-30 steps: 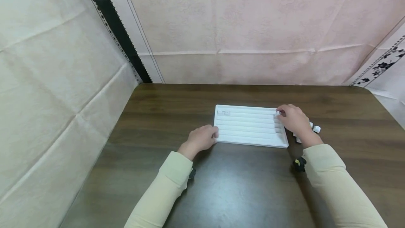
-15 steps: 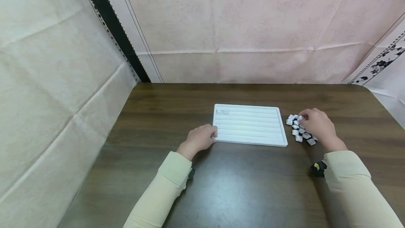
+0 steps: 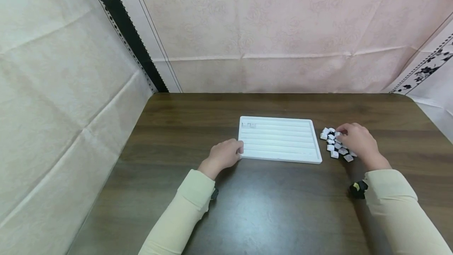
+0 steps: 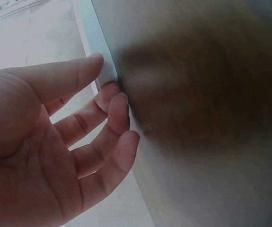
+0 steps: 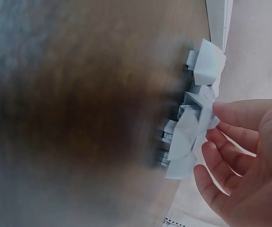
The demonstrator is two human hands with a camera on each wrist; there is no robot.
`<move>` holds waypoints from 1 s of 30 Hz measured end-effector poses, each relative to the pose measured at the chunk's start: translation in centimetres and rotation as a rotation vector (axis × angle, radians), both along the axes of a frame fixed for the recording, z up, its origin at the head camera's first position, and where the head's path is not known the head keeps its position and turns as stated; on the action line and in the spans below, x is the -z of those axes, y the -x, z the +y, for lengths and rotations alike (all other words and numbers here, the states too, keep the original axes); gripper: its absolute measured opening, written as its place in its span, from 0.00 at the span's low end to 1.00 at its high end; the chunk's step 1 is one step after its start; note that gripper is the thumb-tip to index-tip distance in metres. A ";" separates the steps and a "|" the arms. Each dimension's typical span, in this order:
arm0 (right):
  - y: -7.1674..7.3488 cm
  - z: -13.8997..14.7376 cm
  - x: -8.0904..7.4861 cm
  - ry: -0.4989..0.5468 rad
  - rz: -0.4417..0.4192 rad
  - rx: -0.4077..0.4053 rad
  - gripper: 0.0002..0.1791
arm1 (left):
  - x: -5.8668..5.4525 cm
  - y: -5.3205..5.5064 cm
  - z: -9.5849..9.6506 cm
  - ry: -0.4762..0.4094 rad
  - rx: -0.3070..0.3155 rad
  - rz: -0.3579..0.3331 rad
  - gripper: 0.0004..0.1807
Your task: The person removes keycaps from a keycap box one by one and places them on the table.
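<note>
A white rectangular tray [image 3: 279,141] with several raised rows lies on the brown table; faint marks show in its top left corner. My left hand [image 3: 224,154] pinches its near left corner between thumb and curled fingers, as the left wrist view shows with the tray edge [image 4: 95,35]. To the right of the tray lies a loose pile of small white keycaps [image 3: 334,154]. My right hand [image 3: 359,143] is at this pile. In the right wrist view its thumb and index finger pinch a keycap [image 5: 214,122] beside other hollow keycaps [image 5: 209,61].
The dark brown table [image 3: 212,109] extends around the tray, with its far edge meeting a pale cloth backdrop [image 3: 283,42]. Another cloth [image 3: 70,109] hangs at the left. A strap with a black device [image 3: 358,189] is on the right wrist.
My right hand has moved from the tray's right side to the keycap pile, then slightly further right over it. The left hand stays at the tray's corner.
</note>
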State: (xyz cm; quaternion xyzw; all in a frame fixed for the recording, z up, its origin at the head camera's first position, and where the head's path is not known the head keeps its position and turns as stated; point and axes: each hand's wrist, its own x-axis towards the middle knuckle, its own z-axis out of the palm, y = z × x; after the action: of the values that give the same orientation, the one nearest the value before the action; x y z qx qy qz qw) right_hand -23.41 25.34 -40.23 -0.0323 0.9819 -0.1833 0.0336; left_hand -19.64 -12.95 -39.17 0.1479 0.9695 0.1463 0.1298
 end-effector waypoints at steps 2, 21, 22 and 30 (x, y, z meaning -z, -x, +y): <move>-0.1 0.1 0.0 0.005 -0.001 -0.004 0.18 | 0.0 0.0 0.0 -0.002 0.002 -0.001 0.02; 1.0 -3.2 -1.1 0.068 0.010 -0.013 0.19 | 0.1 0.2 0.2 0.027 0.007 0.013 0.02; 1.1 -3.4 -1.1 0.069 0.006 -0.015 0.19 | 0.1 0.2 0.3 0.029 0.006 0.009 0.02; 1.9 -5.5 -0.7 0.091 -0.016 -0.052 0.18 | -0.1 0.2 0.2 0.057 -0.008 -0.001 0.02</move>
State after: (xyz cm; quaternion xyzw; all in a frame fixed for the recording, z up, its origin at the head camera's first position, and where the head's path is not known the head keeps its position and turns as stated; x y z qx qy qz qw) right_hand -25.34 19.84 -39.52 -0.0580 0.9711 -0.2271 0.0446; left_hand -19.80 -12.76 -39.05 0.1401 0.9738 0.1193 0.1338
